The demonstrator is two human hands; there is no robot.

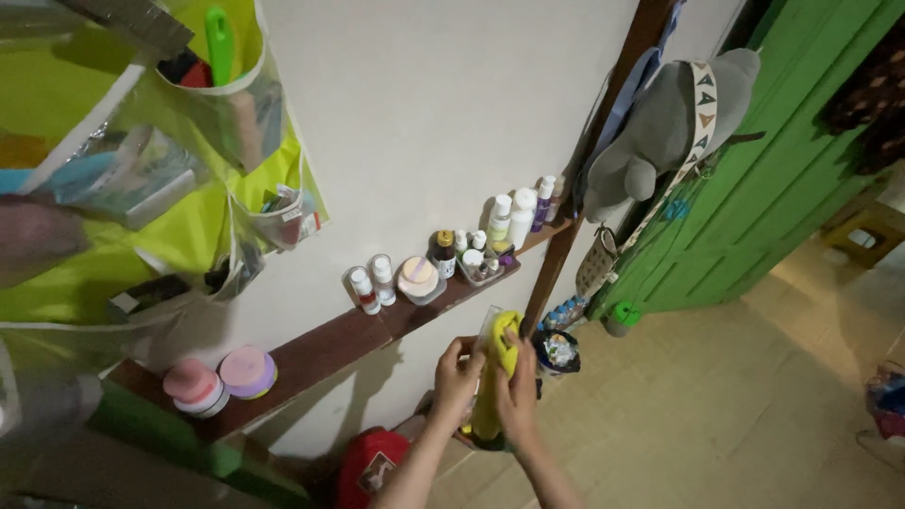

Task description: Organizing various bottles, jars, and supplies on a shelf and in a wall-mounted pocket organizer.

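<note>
Left hand (458,377): fingers curled against the left side of a yellow cloth (497,377), pinching it near the top.
Right hand (518,388): closed around the cloth's right side, thumb pressed on the fabric.
Yellow cloth: bunched lengthwise between both hands, just below the front edge of the brown wall shelf (330,344), its top fold level with the shelf's edge. Something thin and clear (486,325) shows at its upper left; what it is cannot be told.
On the shelf, nearest the hands: a round pink compact (418,276), a brown dropper bottle (444,253) and two small white bottles with red labels (372,283).
Farther along the shelf: tall white and purple bottles (524,212) at the far end; two pink and lilac round tubs (222,377) at the near end.
Above the shelf: a lime hanging organiser with clear pockets (179,217) on the wall.
Beyond the shelf's far end: a grey plush toy (660,127) on a wooden post, then a green door (782,179).
Below the shelf: a red bag (372,467) on the floor.
Risk: the hands work close under crowded, lightweight bottles; I judge that an upward swing of the cloth could clip the edge and topple them.
Risk: the grip is mostly fingertips, so the cloth could slip to the floor.
</note>
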